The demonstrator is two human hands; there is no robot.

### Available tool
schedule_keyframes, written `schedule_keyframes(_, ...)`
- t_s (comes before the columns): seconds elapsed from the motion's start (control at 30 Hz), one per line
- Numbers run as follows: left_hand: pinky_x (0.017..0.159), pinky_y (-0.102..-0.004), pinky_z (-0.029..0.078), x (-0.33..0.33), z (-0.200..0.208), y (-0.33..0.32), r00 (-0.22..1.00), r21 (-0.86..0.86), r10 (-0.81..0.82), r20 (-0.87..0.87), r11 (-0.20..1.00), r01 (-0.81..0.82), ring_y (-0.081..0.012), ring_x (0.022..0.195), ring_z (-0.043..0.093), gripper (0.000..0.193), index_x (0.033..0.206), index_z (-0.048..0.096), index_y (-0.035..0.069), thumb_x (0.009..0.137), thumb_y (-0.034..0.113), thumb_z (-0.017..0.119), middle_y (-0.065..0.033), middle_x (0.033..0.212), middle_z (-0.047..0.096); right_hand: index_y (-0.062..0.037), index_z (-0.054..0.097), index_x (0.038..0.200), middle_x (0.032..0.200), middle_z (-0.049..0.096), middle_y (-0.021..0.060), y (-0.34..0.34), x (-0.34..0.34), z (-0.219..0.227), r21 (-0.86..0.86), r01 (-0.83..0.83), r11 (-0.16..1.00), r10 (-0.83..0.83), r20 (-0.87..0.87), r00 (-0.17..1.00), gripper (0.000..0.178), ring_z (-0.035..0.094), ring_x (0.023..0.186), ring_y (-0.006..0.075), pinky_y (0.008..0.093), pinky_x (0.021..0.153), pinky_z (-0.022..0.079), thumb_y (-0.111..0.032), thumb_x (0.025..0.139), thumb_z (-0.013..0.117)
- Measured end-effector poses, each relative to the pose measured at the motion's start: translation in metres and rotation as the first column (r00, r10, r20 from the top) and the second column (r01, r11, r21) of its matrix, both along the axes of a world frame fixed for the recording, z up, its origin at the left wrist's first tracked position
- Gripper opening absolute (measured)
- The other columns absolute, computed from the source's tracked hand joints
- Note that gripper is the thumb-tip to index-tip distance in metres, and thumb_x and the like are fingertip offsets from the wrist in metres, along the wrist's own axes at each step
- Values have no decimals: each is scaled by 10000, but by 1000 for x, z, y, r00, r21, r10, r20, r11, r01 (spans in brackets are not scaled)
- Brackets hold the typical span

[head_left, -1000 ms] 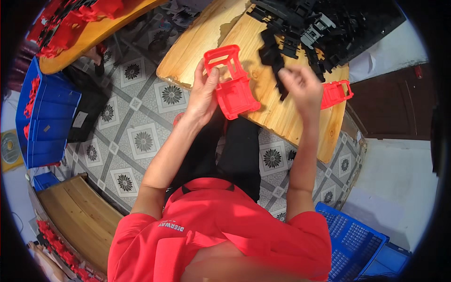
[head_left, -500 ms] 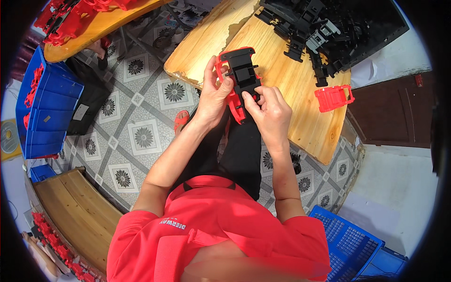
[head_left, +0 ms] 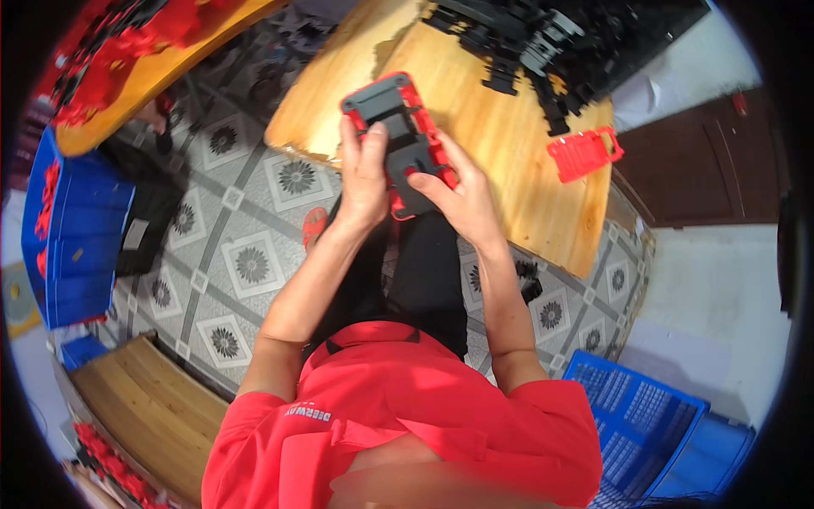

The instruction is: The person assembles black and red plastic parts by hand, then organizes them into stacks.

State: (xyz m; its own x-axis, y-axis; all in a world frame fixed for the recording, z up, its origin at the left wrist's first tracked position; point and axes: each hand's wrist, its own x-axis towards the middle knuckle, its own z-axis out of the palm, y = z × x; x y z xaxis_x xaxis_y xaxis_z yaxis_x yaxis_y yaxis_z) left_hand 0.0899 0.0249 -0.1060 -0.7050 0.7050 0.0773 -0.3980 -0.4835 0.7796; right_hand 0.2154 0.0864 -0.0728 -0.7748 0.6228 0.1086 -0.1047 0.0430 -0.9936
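At 9 o'clock I've got a deep blue plastic bin (head_left: 80, 254) with red parts inside.

Just above centre, 12 o'clock: red plastic open-windowed frame (head_left: 416, 106) with a black stepped plastic insert (head_left: 407, 159) lying in it, held over the person's lap at the edge of the pale wooden surface (head_left: 543, 220), tilted toward 11.

Left hand (head_left: 363, 182): fingers grasping the frame's left edge, thumb on the insert. Right hand (head_left: 462, 199): fingers grasping the right edge, thumb on the insert's lower half.

Change: a second ago the frame was bare; half a second ago the insert was in and only the right thumb was on it. Now I've got both thumbs on. I read that as pressing it home; can't tell if it's fully seated.

1 o'clock: jumbled pile of black plastic parts (head_left: 593, 59). 2 o'clock: second red plastic frame (head_left: 581, 156), untouched on the surface. 4 o'clock: blue perforated plastic crate (head_left: 632, 416).
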Motion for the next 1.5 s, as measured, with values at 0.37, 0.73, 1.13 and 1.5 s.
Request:
schedule_keyframes(0.37,987,-543,453,-198,-44,190,925,-576,274,-263,724,-379,-387,1276,464,718,1425,238,7,909,439,489,-283,1335,469,-27,542,1283,1247,575,176,156,60,2,931,309,-196,-911,-289,295,642,486,1185,352,427,972,413,-336,772,778)
schedule_keyframes(0.73,1094,-397,330,44,12,61,951,-110,-296,90,946,305,-244,1330,403,747,1506,239,104,959,504,553,-88,1423,427,-29,616,1195,1168,655,96,102,107,3,83,514,854,-504,-114,856,404,596,1087,213,358,921,476,-248,869,712)
schedule_keyframes(1.13,918,-347,493,30,-10,3,904,-69,-260,338,952,299,-206,1076,612,323,1230,552,40,985,250,546,-86,1178,625,8,610,1205,1007,671,145,244,89,-49,977,119,179,-845,91,527,476,640,955,296,406,823,499,-306,866,723)
schedule_keyframes(1.5,1007,-427,449,0,-5,-73,851,-295,-185,491,884,363,-319,1116,608,399,1272,506,-36,896,96,498,-188,1228,602,-45,687,1109,985,685,84,171,137,-35,684,323,654,-707,401,582,257,656,832,254,383,779,511,-186,929,570)
